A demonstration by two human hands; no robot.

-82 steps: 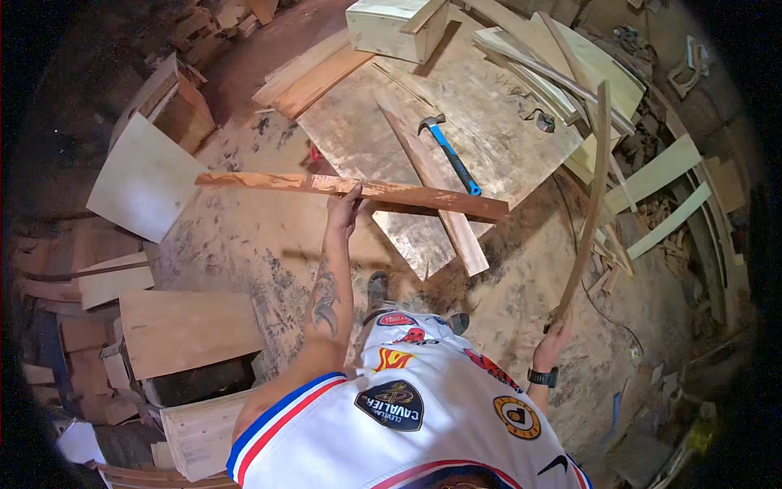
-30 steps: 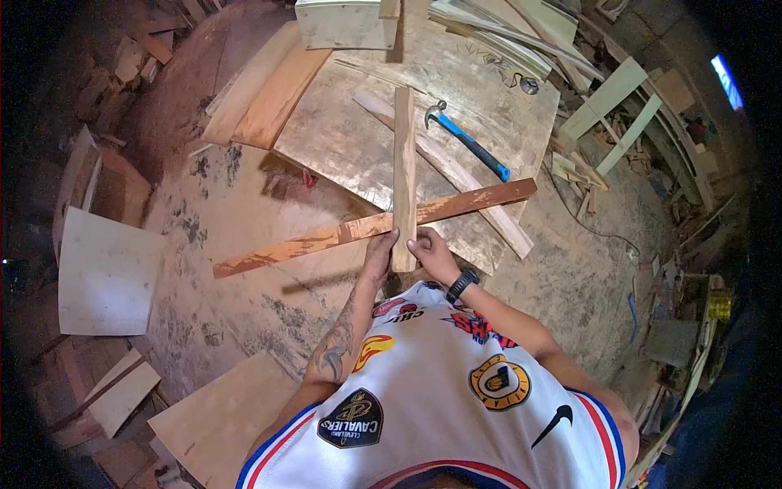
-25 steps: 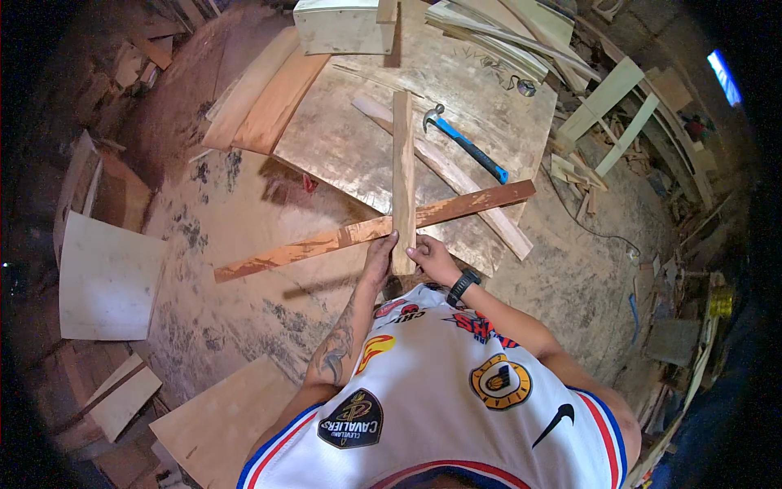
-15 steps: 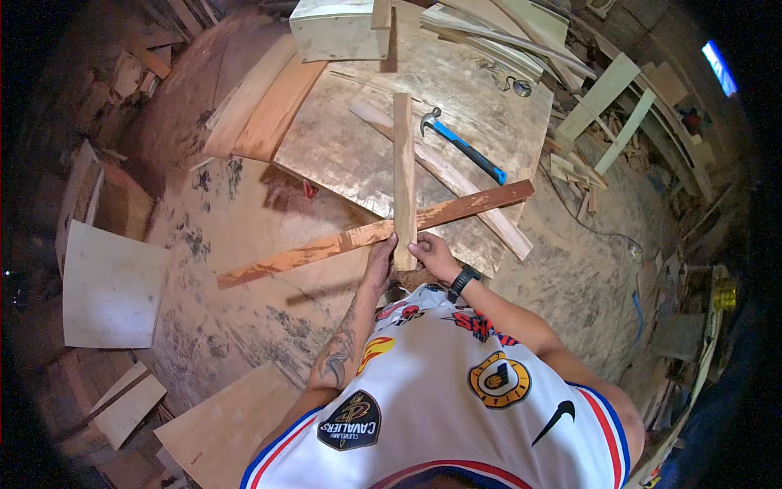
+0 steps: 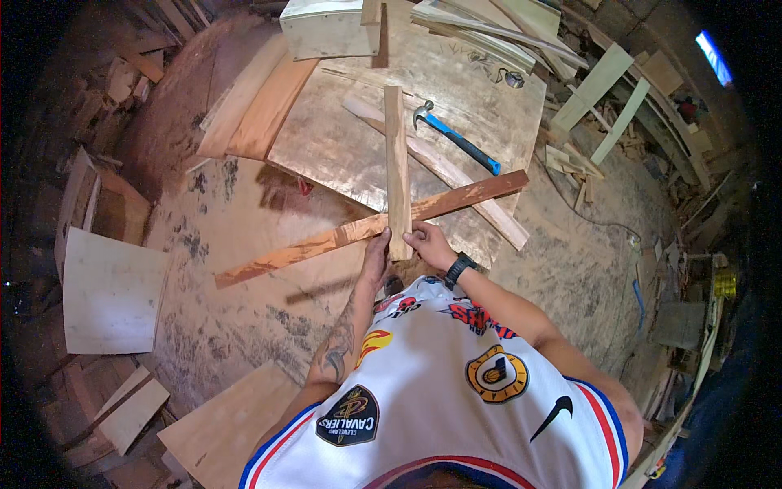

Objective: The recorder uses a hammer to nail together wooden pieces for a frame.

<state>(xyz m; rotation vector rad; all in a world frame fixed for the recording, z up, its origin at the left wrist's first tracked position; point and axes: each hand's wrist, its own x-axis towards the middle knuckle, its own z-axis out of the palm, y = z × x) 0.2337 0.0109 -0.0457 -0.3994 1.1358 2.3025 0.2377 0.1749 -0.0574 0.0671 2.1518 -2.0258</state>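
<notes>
A narrow light wooden strip (image 5: 397, 155) points away from me, lying across a reddish-brown strip (image 5: 326, 243) that runs slantwise from near left to far right. My left hand (image 5: 375, 257) is closed at the light strip's left edge, close to where the two cross. On the opposite edge, my right hand (image 5: 432, 246) grips the same strip near its near end, thumb against the wood. Beneath them another pale strip (image 5: 482, 202) lies slantwise on the work board (image 5: 326, 138). Beyond my right hand rests a claw hammer (image 5: 458, 142) with a blue and black handle.
A pale wooden box (image 5: 330, 34) stands at the board's far edge, beside long planks (image 5: 273, 106). More boards (image 5: 481, 37) are stacked at the far right. A dark cable (image 5: 582, 218) crosses the dusty floor. Flat panels (image 5: 114, 289) lie on my left.
The whole view has shifted slightly, so things sit a little farther left and up. Both hands keep their hold on the light strip, with no clear movement against it.
</notes>
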